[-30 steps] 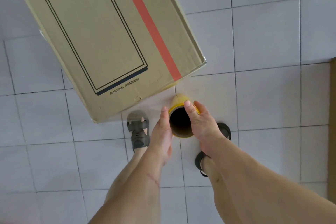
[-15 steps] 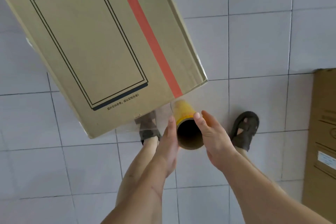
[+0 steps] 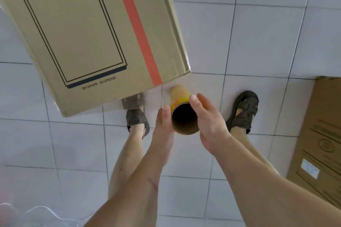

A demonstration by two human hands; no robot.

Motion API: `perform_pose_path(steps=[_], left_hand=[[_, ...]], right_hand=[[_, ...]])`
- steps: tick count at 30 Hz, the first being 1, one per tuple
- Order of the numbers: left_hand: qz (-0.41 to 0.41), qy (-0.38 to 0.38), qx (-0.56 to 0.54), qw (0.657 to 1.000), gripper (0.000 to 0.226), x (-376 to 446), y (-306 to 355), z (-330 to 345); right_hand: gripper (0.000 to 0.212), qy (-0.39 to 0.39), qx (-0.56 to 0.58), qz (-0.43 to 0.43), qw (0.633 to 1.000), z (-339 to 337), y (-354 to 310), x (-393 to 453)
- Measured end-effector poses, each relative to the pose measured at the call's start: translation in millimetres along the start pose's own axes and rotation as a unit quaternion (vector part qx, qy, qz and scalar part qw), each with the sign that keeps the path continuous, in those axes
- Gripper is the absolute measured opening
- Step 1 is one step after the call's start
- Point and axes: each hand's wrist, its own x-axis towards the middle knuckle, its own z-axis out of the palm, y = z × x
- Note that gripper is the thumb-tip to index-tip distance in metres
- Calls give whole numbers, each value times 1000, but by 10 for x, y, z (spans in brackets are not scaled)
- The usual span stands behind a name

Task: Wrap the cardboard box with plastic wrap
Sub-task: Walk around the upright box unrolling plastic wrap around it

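Over the last second the person steps sideways around the large tan cardboard box with the orange-red stripe [image 3: 88, 29]: the right sandalled foot [image 3: 243, 111], tucked under the hands a moment ago, now stands well out to the right, and a second brown cardboard carton [image 3: 321, 143] comes into view at the right edge of the white tiled floor [image 3: 258, 42]. The yellow-labelled roll of plastic wrap on its brown cardboard core [image 3: 181, 110] travels with the hands and sits just off the box's near right corner. That reads as one more pass of a lap — the roll being walked round the corner to carry film onto the next side.

The roll's long axis runs nearly along the line of sight, pointing down and slightly away: its open dark core end faces up at the camera, and its far end tips toward the floor beside the box corner. So the roll stands roughly upright, parallel to the box's vertical edge, as a wrap round the sides needs.

The left hand [image 3: 164, 125] lies flat against the roll's left side, fingers straight. The right hand [image 3: 208, 121] cups the right side, fingers extended and only lightly bent — both press rather than clutch, which should let the roll spin. A faint sheen and a thin line between roll and box suggest stretched film. Loose clear film [image 3: 35, 214] lies crumpled at bottom left. The left sandalled foot [image 3: 135, 114] is partly under the box edge.
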Motion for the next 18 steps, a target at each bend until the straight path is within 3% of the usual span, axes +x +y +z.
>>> perform_pose_path(steps=[3, 7, 9, 13, 16, 18], left_hand=[[2, 9, -13, 1000, 85, 35, 41, 20], [-33, -2, -74, 997, 72, 10, 107, 157], [-71, -21, -109, 991, 71, -1, 94, 209], [-79, -17, -79, 994, 67, 63, 162, 345], [-59, 35, -59, 996, 88, 178, 300, 403], [-68, 61, -71, 993, 91, 247, 368, 407]], right_hand=[[93, -13, 16, 22, 1000, 24, -26, 13], [63, 22, -66, 10, 997, -10, -263, 29], [57, 28, -122, -14, 992, -87, -350, 63], [53, 15, -61, -40, 997, -246, -376, 107], [62, -11, -17, -31, 999, -319, -304, 168], [70, -31, -2, -23, 999, -302, -247, 185]])
